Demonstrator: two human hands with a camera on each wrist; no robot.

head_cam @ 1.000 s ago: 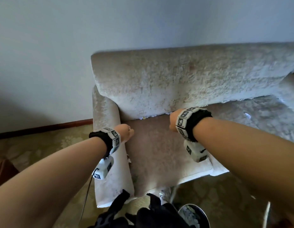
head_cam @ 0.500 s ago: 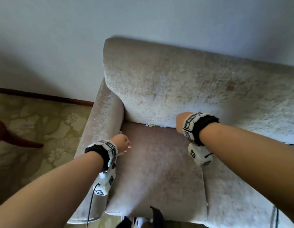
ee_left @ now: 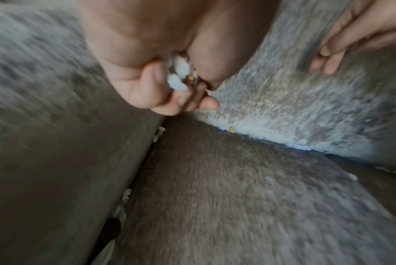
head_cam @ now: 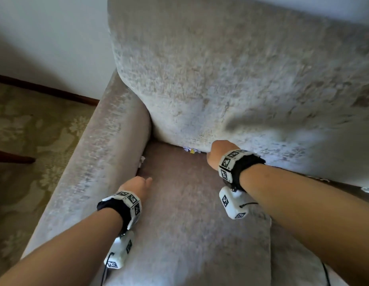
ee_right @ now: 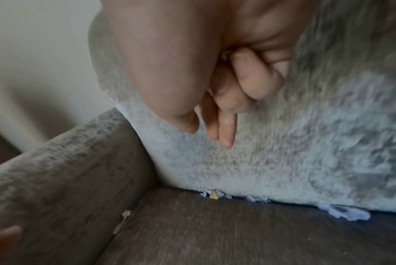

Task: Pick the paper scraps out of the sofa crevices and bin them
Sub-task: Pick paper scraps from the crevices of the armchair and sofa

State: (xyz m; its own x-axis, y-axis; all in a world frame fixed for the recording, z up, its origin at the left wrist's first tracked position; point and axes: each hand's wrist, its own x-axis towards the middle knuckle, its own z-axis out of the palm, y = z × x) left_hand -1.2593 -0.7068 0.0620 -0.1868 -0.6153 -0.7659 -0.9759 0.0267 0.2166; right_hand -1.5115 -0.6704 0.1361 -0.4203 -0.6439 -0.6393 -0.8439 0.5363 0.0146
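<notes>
White paper scraps [ee_left: 180, 75] sit bunched in my left hand [ee_left: 185, 93], its fingers curled round them above the seat, beside the armrest. My right hand [ee_right: 211, 131] hovers at the back cushion, thumb and two fingers pointing down, the other two curled into the palm over a pale bit [ee_right: 225, 53]. Below it, white scraps and one yellow scrap [ee_right: 213, 195] poke out of the back crevice [head_cam: 191, 150]. Further white scraps [ee_right: 344, 213] lie to the right. Others [ee_left: 158, 134] stick out of the side crevice by the armrest [head_cam: 142, 161]. No bin is in view.
The grey plush sofa has an armrest [head_cam: 101, 162] on the left, a tall back cushion [head_cam: 231, 79] and a seat cushion [head_cam: 189, 223]. A patterned carpet [head_cam: 35, 141] and a dark wooden leg [head_cam: 12, 158] lie left of the sofa, with a white wall behind.
The view has closed in on the sofa's left corner. My left hand has come off the armrest and over the seat edge. My right hand stays at the back crevice.
</notes>
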